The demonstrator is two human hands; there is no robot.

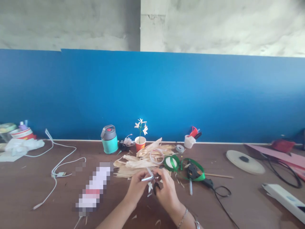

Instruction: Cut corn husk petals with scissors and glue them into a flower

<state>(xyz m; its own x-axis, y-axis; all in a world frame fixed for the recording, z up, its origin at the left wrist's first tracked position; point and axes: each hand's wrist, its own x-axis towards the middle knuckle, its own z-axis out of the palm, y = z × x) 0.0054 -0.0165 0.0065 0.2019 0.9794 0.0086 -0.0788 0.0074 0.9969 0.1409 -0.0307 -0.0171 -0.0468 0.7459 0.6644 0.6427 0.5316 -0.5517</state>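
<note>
My left hand [138, 183] is closed on a folded white strip [148, 176]. My right hand [166, 187] is closed around scissors [156, 188], whose black handle loop shows below the fingers; the blades are mostly hidden. Both hands meet at the strip, fingertips close together. Beneath them on the table lie small white cut pieces [150, 187]. Just beyond the hands spreads a pile of pale dried husks [133, 163], with a clear tape ring [156, 156] on top. A roll of green ribbon [172, 163] lies right of the pile.
A glue gun [192, 171] lies on the right, its cord running forward. At the back stand a teal flask [110, 144], a paper cup [140, 144] with white flowers, and a white cup [189, 142] holding tools. White cables [56, 162] and a blurred-out object [94, 187] are on the left.
</note>
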